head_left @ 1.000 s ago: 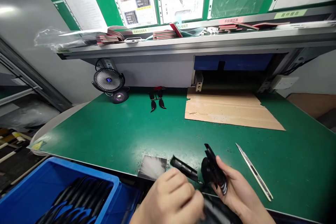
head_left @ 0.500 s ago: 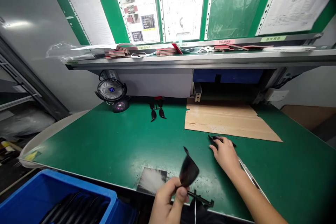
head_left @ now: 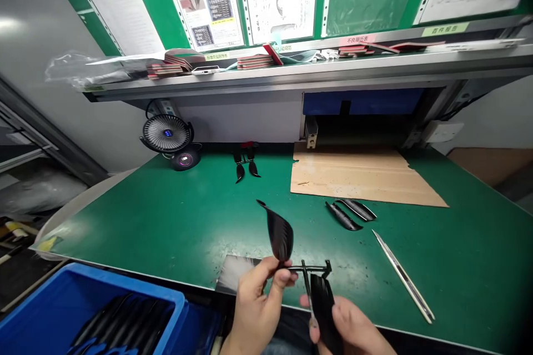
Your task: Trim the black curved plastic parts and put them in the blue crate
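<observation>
Holding up: we see the left hand (head_left: 258,302) and the right hand (head_left: 345,327) together over the near edge of the bench, a black moulded piece (head_left: 280,237) held between them
The piece: two leaf-shaped blades on a thin black runner (head_left: 314,269), the upper blade tilted up and away from us, the lower blade (head_left: 322,310) pointing down
Left hand: fingers clenched, pinching the runner just below the upper blade
Right hand: fingers curled around the lower blade, grasping it firmly
On the mat: here's the green bench mat (head_left: 125,222) with two black strips (head_left: 350,213) side by side, and long steel tweezers (head_left: 403,276) off to our right
Right by the hands: a grey-white square pad (head_left: 237,272), just under the left hand
Further back: a cardboard sheet (head_left: 358,177), a small desk fan (head_left: 166,133)
Near left: a blue crate (head_left: 125,283) packed with black parts (head_left: 125,321)
Up top: a metal shelf (head_left: 291,75) carrying stacks of red-edged booklets (head_left: 254,61)
</observation>
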Available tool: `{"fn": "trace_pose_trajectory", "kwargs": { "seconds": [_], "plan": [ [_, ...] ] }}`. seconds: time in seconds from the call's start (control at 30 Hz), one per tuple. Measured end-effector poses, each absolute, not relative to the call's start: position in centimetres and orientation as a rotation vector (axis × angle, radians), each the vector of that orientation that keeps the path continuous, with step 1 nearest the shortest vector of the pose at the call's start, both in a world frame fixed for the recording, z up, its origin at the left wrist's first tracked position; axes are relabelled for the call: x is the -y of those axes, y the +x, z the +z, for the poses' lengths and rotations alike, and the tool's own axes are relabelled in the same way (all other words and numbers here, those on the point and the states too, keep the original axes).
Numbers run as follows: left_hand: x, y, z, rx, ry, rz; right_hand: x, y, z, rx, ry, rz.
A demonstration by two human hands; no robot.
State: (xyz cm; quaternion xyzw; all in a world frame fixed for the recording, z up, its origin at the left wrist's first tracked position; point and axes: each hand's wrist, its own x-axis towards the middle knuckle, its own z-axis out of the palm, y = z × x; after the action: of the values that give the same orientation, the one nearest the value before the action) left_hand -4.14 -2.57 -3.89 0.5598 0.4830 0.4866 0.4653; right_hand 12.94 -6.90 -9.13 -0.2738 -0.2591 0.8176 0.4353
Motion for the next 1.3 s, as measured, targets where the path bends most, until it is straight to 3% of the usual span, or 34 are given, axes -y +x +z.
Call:
{"fn": "trace_pose_trajectory", "kwargs": {
  "seconds": [0.13, 0.23, 0.37, 0.57, 0.93, 1.03, 1.17, 1.23, 1.3],
  "plan": [
    [3.0, -3.8, -3.6, -1.195, 1.172, 1.094, 5.5, 15.5, -7.6, 1.569, -1.080, 1.396],
    [3.2, -3.5, -3.7, -1.152, 1.042, 1.081, 4.2, 17.6, -6.1, 2.106, -1.125, 0.837],
    [3.5, -3.4, -3.9, -1.123, 0.998, 1.072, 3.2, 18.8, -4.9, 2.327, -1.082, 0.248],
    [3.2, -3.6, -4.0, -1.100, 0.958, 1.110, 2.8, 18.2, -3.6, 2.413, -0.988, -0.161],
    [2.8, -4.3, -4.1, -1.100, 0.688, 1.279, 1.8, 16.9, -4.0, 2.482, -0.876, -0.117],
    [2.9, -5.0, -3.6, -1.105, 0.723, 1.338, 1.2, 16.7, -4.0, 2.225, -0.884, 0.320],
    [3.6, -5.3, -3.1, -1.076, 1.105, 1.032, 0.1, 15.3, -2.5, 1.335, -1.004, 1.105],
    [3.8, -5.1, -3.1, -1.144, 1.265, 0.899, 0.6, 13.6, -1.4, 1.187, -1.083, 1.111],
    [3.9, -5.2, -3.1, -1.251, 1.406, 0.822, 2.1, 11.7, -0.7, 1.279, -1.169, 0.869]
  ]
}}
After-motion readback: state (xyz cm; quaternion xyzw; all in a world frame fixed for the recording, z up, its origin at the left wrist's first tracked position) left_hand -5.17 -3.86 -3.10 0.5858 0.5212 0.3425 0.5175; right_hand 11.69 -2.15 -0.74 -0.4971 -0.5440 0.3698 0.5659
